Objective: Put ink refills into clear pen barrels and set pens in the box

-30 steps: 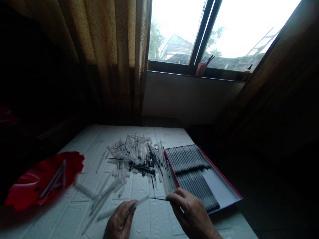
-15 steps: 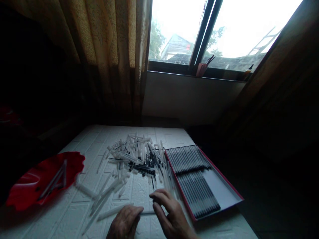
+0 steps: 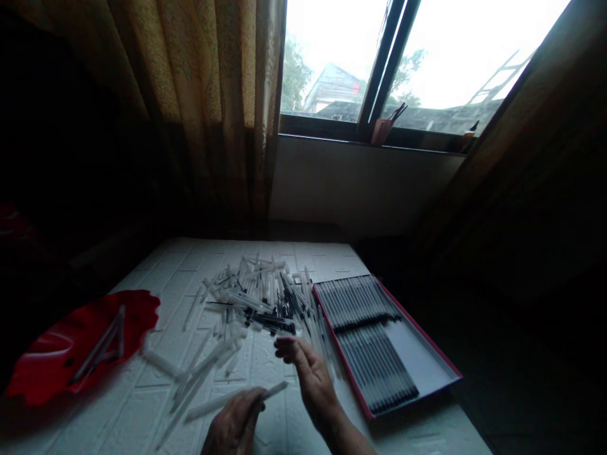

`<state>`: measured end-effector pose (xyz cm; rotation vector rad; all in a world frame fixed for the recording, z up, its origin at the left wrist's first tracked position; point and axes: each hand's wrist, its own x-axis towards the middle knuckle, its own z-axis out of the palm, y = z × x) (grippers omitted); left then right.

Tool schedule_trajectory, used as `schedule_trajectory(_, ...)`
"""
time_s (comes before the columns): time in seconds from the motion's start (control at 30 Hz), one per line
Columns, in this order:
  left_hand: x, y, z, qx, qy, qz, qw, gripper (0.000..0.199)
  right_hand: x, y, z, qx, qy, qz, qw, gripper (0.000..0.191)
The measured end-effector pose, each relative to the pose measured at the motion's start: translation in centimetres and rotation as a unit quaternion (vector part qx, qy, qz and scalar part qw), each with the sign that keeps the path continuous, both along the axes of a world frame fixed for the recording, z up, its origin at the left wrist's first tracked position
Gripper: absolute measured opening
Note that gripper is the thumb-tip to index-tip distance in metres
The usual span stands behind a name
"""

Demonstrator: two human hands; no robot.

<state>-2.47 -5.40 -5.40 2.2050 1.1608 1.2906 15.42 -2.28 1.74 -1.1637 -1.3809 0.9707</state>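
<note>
Neatly, tubes [image 3: 355, 303] fill a red-edged box [image 3: 343, 360], left grip [image 3: 234, 420] pinching one [image 3: 275, 390], right grip [image 3: 306, 373] open

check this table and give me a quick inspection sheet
surface: white brick-pattern table top
job's things: heap of clear tubes and black rods; box with neat rows of tubes
clutter: loose tubes near the heap; red dish holding a few more
grippers: left hand grips a clear tube; right hand open near the heap
cables: nothing seen
surroundings: curtain, window, pink cup on the sill
</note>
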Motion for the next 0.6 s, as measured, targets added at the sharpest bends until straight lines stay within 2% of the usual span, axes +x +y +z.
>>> schedule_trajectory(0.07,0.2,-0.1,-0.4,-0.066,-0.050,0.047,0.995,0.027,1.0,1.5,-0.3,-0.018,-0.135,-0.027,0.990,0.039)
schedule_trajectory(0.1,0.3,0.0,-0.5,-0.101,-0.078,0.065,0.990,0.029,1.4,2.2,-0.6,-0.016,-0.224,-0.027,0.974,0.034)
schedule_trajectory(0.2,0.6,0.2,-0.4,-0.181,-0.135,0.102,0.969,0.036,1.8,3.9,-1.6,-0.017,-0.347,-0.006,0.938,0.023)
schedule_trajectory(0.3,0.9,0.4,-0.1,-0.213,-0.156,0.123,0.957,0.041,1.0,5.0,-2.3,-0.027,-0.413,0.010,0.910,0.027)
schedule_trajectory(0.43,1.1,0.5,0.0,-0.222,-0.165,0.128,0.952,0.043,-0.3,6.1,-2.3,-0.038,-0.484,0.029,0.874,0.024)
schedule_trajectory(0.6,1.0,0.5,-0.5,-0.228,-0.172,0.123,0.950,0.042,-0.9,6.9,-2.0,-0.054,-0.507,0.040,0.860,0.022)
